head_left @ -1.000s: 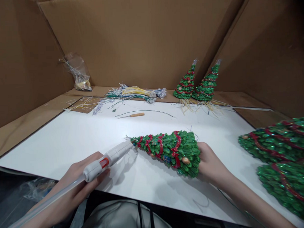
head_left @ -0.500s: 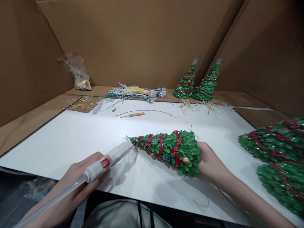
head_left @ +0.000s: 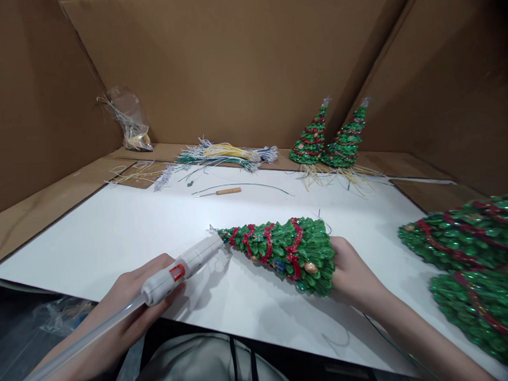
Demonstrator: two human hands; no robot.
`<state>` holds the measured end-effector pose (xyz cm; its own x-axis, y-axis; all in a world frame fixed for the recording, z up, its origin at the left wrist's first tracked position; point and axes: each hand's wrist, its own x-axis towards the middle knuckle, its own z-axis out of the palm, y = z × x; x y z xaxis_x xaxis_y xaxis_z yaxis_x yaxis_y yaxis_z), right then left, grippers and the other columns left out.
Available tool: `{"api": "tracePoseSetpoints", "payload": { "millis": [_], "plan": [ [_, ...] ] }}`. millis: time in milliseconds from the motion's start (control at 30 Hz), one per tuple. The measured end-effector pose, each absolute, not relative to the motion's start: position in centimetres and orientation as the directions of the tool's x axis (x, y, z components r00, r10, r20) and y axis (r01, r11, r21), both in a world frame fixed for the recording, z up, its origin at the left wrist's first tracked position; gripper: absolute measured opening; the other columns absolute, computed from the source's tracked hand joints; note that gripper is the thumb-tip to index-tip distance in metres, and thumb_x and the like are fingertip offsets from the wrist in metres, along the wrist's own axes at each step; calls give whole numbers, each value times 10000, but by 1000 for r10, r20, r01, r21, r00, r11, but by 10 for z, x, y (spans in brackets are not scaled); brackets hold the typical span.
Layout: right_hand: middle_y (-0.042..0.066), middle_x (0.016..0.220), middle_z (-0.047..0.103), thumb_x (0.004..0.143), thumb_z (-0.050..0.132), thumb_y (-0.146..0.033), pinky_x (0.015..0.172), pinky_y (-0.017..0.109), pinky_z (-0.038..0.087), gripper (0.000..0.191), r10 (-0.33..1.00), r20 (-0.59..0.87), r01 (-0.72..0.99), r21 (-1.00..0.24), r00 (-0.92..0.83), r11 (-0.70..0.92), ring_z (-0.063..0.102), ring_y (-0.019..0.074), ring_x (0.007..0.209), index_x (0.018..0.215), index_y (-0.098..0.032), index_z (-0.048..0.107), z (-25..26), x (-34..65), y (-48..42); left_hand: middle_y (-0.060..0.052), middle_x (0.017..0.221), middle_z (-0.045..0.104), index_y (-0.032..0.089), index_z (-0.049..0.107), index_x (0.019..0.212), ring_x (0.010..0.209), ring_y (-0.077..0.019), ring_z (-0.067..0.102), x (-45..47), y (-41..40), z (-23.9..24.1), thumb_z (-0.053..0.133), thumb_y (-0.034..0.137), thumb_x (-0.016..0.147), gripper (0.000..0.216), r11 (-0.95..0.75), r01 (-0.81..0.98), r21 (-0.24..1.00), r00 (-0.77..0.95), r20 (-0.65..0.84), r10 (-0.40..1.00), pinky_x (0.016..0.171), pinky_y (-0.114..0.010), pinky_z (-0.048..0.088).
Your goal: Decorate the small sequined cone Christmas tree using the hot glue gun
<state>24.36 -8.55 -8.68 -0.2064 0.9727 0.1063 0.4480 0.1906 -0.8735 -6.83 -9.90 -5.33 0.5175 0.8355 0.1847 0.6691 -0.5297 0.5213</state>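
A small green sequinned Christmas tree (head_left: 287, 253) with red garland lies tilted over the white board (head_left: 126, 228), tip pointing left. My right hand (head_left: 355, 276) grips it by the base. My left hand (head_left: 131, 306) is wrapped round a white glue gun (head_left: 185, 265) with a clear glue stick trailing behind it. The gun's nozzle touches the tip of the tree, beside a small silver star.
Two finished little trees (head_left: 329, 138) stand at the back against the cardboard wall. Two larger green trees (head_left: 468, 261) lie at the right edge. A wooden-handled awl (head_left: 224, 191), bundles of coloured wires (head_left: 223, 154) and a plastic bag (head_left: 129, 120) lie at the back left.
Almost nothing: the glue gun and my left hand have crept slightly rightward; the tree stays where it was.
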Motion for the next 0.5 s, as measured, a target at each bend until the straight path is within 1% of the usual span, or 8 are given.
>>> {"api": "tracePoseSetpoints", "payload": {
  "millis": [133,267,367,500],
  "plan": [
    [35,553,578,698,598,-379,441,235,390,269,978,118,473,-861,-170,186,445,130,505,590,-132,601,-86,244,-86,12,667,556,230,533,751,539,-125,520,-67,-100,-53,418,288,834,153,-524,673,522,509,188,840,516,-177,442],
    [16,519,534,696,592,-371,433,231,378,266,979,105,473,-863,-176,178,413,116,480,565,-141,573,-84,243,-86,16,656,547,231,526,748,524,-120,509,-67,-100,-54,420,286,836,148,-524,673,522,501,200,842,503,-175,435],
    [16,528,544,693,596,-373,429,227,372,261,977,113,470,-863,-180,186,418,116,482,574,-142,575,-84,242,-85,17,662,549,233,518,744,527,-119,513,-69,-100,-54,422,281,832,139,-534,666,521,508,208,836,501,-172,435],
    [37,555,592,698,598,-385,440,232,389,273,979,95,461,-871,-181,170,466,135,510,594,-133,602,-86,243,-85,15,668,548,233,503,746,547,-125,522,-70,-100,-53,409,272,831,132,-532,675,512,514,192,836,520,-174,444]
  ]
}}
